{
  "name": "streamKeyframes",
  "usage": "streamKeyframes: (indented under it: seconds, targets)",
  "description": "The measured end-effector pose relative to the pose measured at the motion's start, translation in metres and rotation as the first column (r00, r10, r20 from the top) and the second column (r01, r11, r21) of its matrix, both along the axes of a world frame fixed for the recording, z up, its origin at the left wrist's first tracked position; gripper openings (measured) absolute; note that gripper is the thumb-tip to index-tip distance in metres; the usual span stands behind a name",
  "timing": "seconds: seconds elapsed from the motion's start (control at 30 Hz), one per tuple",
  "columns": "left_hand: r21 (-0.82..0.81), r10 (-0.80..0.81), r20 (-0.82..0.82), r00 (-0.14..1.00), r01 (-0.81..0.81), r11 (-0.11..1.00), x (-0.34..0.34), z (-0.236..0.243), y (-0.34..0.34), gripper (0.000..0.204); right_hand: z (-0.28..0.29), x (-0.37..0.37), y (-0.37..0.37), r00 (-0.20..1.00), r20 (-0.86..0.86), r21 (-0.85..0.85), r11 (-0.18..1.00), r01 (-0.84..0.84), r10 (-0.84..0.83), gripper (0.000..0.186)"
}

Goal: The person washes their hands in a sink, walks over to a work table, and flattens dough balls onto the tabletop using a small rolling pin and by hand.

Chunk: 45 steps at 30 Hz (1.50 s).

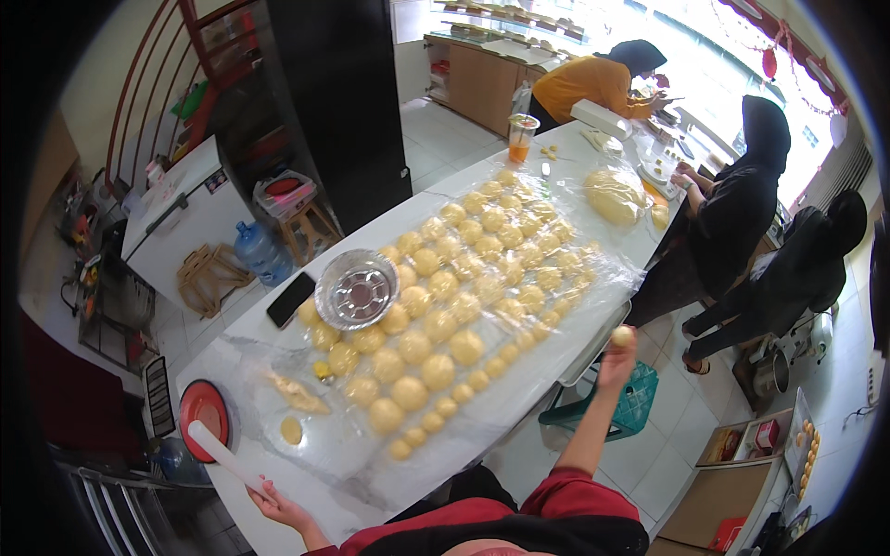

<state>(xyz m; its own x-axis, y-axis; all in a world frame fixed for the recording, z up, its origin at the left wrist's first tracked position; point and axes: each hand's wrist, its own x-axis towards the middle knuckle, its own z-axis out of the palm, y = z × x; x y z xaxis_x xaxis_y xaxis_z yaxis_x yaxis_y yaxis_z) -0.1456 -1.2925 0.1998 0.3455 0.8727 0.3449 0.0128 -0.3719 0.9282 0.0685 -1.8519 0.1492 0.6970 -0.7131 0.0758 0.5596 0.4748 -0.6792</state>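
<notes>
My left hand (280, 515) is closed round the near end of a white rolling pin (225, 458), at the table's left corner. The pin's far end lies over the edge of a red bowl (203, 414). Out past the table's right edge, my right hand (615, 364) holds up a small dough ball (622, 336) in its fingers. Rows of round dough balls (438, 372), larger and smaller, lie under a clear plastic sheet (371, 461) across the white table. A flat dough round (291, 430) and an irregular dough piece (298, 395) are near the bowl.
A foil pan (359, 289) rests over the dough balls, beside a black phone (291, 300). A big dough mass (615, 195) and a cup of orange drink (521, 139) stand farther off. A green stool (636, 398) is below my right arm. Three people are at the far right.
</notes>
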Motion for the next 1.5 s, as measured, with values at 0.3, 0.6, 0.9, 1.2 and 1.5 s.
streamKeyframes:
  seconds: [0.3, 0.6, 0.9, 1.2, 1.5]
  targets:
    - [0.169, -0.036, -0.311, 0.95, 0.092, 0.981, -0.106, -0.006, 0.117, 0.037, 0.031, -0.168, 0.45, 0.149, -0.585, -0.477, -0.19, -0.858, 0.798, 0.045]
    - [0.329, -0.097, -0.516, 0.851, 0.301, 0.895, -0.143, -0.024, 0.166, 0.034, 0.021, -0.232, 0.518, 0.511, -0.591, -0.807, -0.471, -0.357, 0.625, 0.076]
    - [0.314, -0.355, -0.723, 0.593, 0.74, 0.595, -0.137, -0.034, 0.102, 0.045, -0.008, -0.231, 0.472, 0.764, -0.566, -0.605, -0.786, -0.13, 0.31, 0.061]
    - [0.366, -0.082, -0.825, 0.559, 0.638, 0.677, -0.073, -0.046, 0.13, 0.062, 0.01, -0.187, 0.533, 0.895, -0.368, -0.718, -0.689, -0.101, 0.252, 0.061]
    - [0.35, -0.153, -0.756, 0.637, 0.591, 0.727, -0.145, -0.073, 0.088, 0.056, 0.027, -0.236, 0.484, 0.661, -0.634, -0.61, -0.785, -0.107, 0.402, 0.06]
